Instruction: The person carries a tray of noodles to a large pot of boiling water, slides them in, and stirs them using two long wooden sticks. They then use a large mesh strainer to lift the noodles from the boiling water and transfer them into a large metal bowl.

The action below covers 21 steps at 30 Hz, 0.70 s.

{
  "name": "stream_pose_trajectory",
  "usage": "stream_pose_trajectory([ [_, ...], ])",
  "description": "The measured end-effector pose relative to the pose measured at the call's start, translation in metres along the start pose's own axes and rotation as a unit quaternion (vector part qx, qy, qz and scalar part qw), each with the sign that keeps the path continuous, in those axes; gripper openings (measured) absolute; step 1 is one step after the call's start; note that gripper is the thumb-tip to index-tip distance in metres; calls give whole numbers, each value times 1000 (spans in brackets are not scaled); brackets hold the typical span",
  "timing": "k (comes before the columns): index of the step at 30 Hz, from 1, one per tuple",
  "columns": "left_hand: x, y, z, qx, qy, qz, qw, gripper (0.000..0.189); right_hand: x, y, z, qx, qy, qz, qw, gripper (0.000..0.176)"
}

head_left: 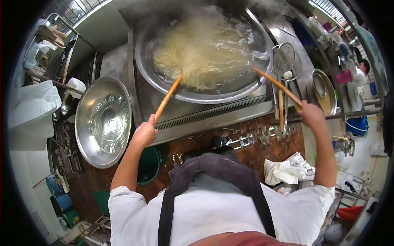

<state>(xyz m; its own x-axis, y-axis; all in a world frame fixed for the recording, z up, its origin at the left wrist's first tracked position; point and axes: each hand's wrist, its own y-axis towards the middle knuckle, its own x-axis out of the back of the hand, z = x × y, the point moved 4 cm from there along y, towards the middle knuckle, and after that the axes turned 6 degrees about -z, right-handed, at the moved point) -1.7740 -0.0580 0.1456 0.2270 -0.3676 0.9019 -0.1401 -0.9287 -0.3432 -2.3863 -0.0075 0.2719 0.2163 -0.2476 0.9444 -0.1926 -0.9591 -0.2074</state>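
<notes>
Pale noodles (193, 57) float in cloudy, steaming water inside a very large round metal wok (197, 97). My left hand (145, 132) is wrapped around a long wooden stick (168, 100), whose far end reaches into the noodles near the wok's front. In my right hand (312, 115) is a second wooden stick (281, 87). It slants up and left over the right rim, its tip at the water near the right side, apart from the main mass of noodles. Steam blurs the back of the wok.
A wide shallow metal basin (108, 123) stands left of the stove. A wire strainer (287, 59) and wooden-handled tools lie right of the wok, near a metal pot (322, 92). White sacks (289, 169) and a green bucket (148, 164) are below. Another person (359, 80) is at far right.
</notes>
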Motion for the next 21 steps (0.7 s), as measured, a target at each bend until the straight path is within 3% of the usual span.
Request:
stream_pose_trajectory([
  [2, -8, 31, -22, -14, -7, 8, 1000, 66, -39, 39, 25, 56, 15, -34, 998, 25],
  [5, -31, 78, -59, -15, -30, 20, 999, 68, -88, 114, 66, -38, 108, 44, 992, 30],
  [7, -50, 119, -86, -16, -48, 21, 998, 68, -129, 167, 79, 11, 173, -21, 985, 31],
  [9, -62, 161, -110, -20, -67, 16, 997, 62, -138, 216, 103, 41, 153, -24, 987, 30],
  [12, -56, 194, -151, 26, -57, 39, 997, 53, -146, 276, 128, -7, 232, -33, 972, 35],
  [15, -55, 229, -167, -5, -37, -12, 999, 50, -142, 323, 145, 14, 220, -51, 974, 37],
  [21, -49, 282, -179, 25, -88, 11, 996, 44, -115, 384, 157, 4, 239, -62, 969, 39],
])
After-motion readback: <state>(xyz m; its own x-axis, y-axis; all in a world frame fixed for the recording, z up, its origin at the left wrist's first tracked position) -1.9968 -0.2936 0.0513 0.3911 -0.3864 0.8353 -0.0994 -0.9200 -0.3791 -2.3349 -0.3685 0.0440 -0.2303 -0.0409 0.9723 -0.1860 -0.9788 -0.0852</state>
